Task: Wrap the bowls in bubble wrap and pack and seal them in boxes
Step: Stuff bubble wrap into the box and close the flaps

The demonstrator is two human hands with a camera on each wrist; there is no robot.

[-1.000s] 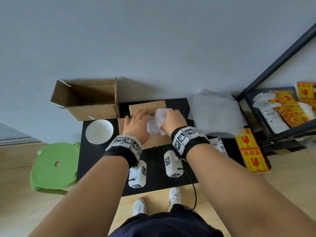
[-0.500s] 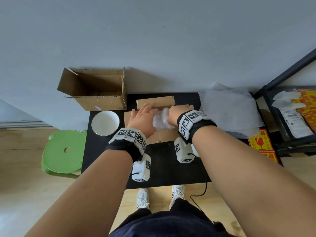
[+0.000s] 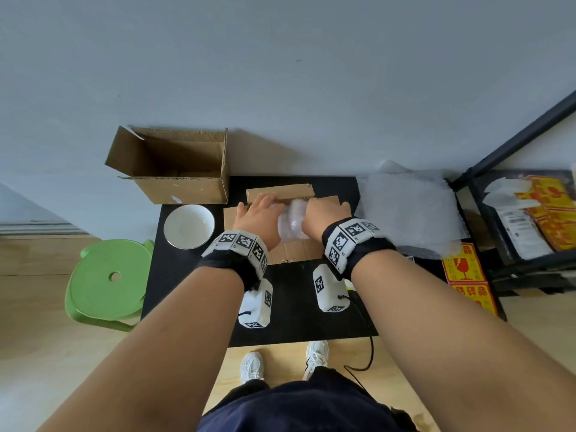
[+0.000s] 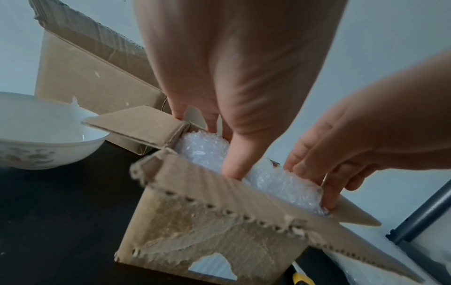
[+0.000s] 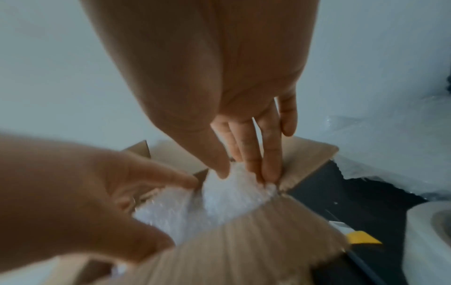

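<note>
A bowl wrapped in bubble wrap [image 3: 291, 226] sits partway down in a small open cardboard box [image 3: 282, 254] at the middle of the black table [image 3: 193, 291]. My left hand [image 3: 261, 210] holds its left end, thumb on the near side and fingers on the far side [image 4: 227, 135]. My right hand [image 3: 321, 213] pinches its right end between thumb and straight fingers [image 5: 244, 169]. The box's flaps [image 4: 136, 125] stand open around the bundle [image 4: 202, 152]. An unwrapped white bowl [image 3: 189, 226] stands to the left of the box.
A bigger empty cardboard box [image 3: 177, 182] lies open at the back left. Loose bubble wrap sheets [image 3: 405, 207] are piled on the right, with red fragile stickers [image 3: 464, 266] and a black shelf [image 3: 514, 244] beyond. A tape roll [image 5: 427, 241] and yellow cutter [image 5: 361, 237] lie near the box. A green stool [image 3: 109, 279] stands left.
Both hands have sunk lower with the wrapped bowl, which now sits deeper between the box flaps. The head view has shifted slightly.
</note>
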